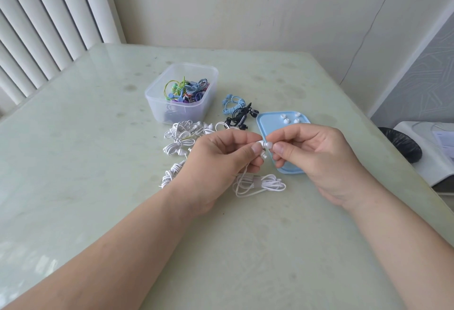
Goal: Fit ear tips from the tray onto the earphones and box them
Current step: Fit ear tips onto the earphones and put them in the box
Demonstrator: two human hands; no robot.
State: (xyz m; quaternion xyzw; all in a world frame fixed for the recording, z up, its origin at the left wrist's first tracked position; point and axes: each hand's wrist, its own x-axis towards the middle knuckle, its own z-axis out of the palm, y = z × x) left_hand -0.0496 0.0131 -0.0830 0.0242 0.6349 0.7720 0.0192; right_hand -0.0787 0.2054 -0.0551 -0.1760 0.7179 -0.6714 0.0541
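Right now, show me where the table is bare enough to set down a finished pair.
Widest bare patch: the table left of the clear box and the white earphone bundles. Also bare: behind the box, and nearer than the loose white cord. Crowded: between the box and the blue tray, where blue earphones and black earphones lie.

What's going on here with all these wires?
A person is fitting ear tips onto earphones. The left hand holds a white earbud while the right hand pinches a tip against its end. Four spare tips lie on the blue tray; a clear box holds coloured earphones.
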